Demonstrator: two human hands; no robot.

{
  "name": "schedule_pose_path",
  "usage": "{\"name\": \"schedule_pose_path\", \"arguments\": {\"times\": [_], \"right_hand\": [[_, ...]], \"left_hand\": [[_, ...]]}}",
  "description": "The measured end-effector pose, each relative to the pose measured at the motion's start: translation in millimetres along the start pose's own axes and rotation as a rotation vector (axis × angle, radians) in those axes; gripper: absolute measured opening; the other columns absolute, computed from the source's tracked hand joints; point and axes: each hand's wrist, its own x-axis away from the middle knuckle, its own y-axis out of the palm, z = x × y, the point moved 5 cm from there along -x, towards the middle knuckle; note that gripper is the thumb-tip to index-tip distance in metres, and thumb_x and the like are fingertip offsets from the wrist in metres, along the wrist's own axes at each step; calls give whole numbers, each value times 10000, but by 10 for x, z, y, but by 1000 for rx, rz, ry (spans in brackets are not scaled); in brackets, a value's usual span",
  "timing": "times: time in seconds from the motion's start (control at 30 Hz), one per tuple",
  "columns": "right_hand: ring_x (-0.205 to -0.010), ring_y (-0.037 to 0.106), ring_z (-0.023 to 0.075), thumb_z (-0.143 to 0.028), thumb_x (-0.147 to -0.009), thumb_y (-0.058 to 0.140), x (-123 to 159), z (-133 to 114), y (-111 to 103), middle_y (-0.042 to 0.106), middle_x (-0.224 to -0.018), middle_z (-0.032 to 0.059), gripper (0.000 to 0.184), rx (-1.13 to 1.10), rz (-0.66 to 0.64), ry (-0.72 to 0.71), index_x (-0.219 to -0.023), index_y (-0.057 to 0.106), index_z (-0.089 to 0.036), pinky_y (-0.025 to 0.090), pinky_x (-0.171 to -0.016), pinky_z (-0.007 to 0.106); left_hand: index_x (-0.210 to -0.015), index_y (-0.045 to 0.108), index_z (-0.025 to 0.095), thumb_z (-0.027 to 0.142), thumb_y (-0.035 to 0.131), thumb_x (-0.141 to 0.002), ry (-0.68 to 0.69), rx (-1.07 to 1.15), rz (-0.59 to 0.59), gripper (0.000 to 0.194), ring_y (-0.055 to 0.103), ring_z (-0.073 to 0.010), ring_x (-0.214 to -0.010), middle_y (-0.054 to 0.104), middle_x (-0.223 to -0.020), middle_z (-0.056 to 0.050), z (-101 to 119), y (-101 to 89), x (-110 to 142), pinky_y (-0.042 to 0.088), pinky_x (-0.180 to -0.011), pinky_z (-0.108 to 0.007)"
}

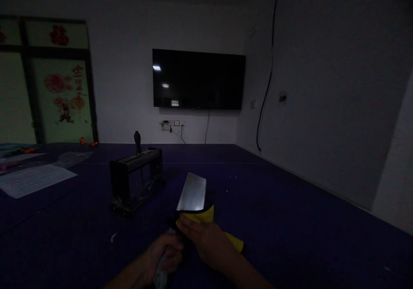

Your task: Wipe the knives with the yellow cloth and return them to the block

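Note:
A broad steel cleaver [192, 191] points away from me over the dark blue table [290, 220]. My left hand [166, 251] is closed round its handle at the bottom of the view. My right hand [206, 237] presses a yellow cloth [206, 215] against the base of the blade, fingers curled on it. The rest of the cloth trails out under my right wrist.
A black knife block [135, 179] with one dark handle [137, 141] sticking up stands just left of the blade. Paper sheets [34, 178] and clear plastic lie at the far left. A dark wall television [198, 79] hangs behind; the right wall runs close along the table.

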Motion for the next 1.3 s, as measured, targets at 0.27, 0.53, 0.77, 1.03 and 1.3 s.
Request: {"name": "schedule_pose_path", "arguments": {"times": [0.27, 0.53, 0.77, 1.03, 1.3], "right_hand": [[-1182, 497, 188, -15, -746, 353, 44, 261, -67, 277, -1454, 43, 708, 146, 85, 159, -1412, 251, -234, 507, -859, 301], [-1065, 586, 164, 47, -722, 287, 141, 535, -195, 302, -1447, 15, 745, 338, 307, 364, -1400, 275, -258, 551, -772, 267], [-1061, 591, 151, 41, -745, 291, 220, 732, -314, 360, -1419, 35, 735, 363, 403, 480, -1414, 221, -258, 559, -722, 230], [-1102, 565, 166, 50, -761, 276, 295, 792, -333, 426, -1377, 81, 722, 354, 572, 439, -1425, 181, -216, 535, -826, 278], [-1101, 565, 172, 57, -742, 274, 225, 737, -211, 401, -1396, 73, 743, 345, 516, 394, -1426, 188, -219, 512, -877, 301]], "left_hand": [[-611, 398, 198, 196, 573, -520, 66, -82, 43, 197, 220, -43, -216, 291, -336, 119, 39, 213, 98, 146, -256, -150], [-606, 391, 202, 179, 577, -474, 8, -209, 16, 229, 241, -55, -202, 299, -300, 116, 17, 216, 37, 169, -265, -145], [-616, 432, 191, 128, 571, -500, 17, -227, 78, 192, 253, -49, -200, 321, -326, 111, 7, 249, 107, 140, -243, -154], [-554, 404, 191, 108, 546, -470, 2, -237, 99, 185, 245, -48, -197, 312, -311, 106, -23, 220, 102, 102, -249, -157], [-563, 394, 200, 161, 578, -474, -5, -236, 64, 208, 260, -59, -191, 311, -311, 109, 31, 264, 97, 139, -252, -164]]}}
